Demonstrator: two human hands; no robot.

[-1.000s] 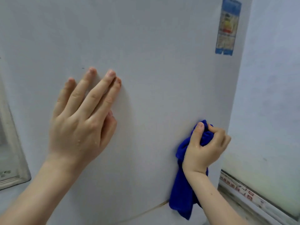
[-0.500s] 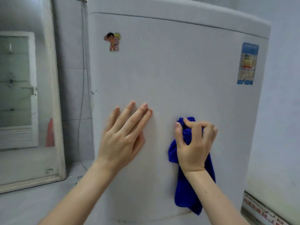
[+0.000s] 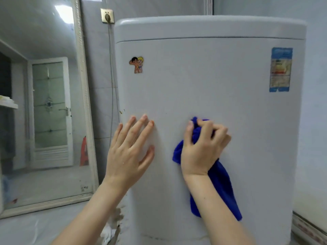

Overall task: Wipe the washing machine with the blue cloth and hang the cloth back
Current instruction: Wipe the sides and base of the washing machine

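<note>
Against the front panel of the washing machine (image 3: 212,82), the right hand (image 3: 200,152) clenches the bunched blue cloth (image 3: 224,184) (its tail hanging loose). The left hand (image 3: 127,156) lies flat, fingers extended. Wiping appears mid-course; hanging the cloth back is not yet done.

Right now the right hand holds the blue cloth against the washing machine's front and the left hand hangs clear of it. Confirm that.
Wrong on the left hand: in the head view it lies flat, fingers straight, on the front panel of the washing machine. The right hand does hold the blue cloth against the front.
</note>
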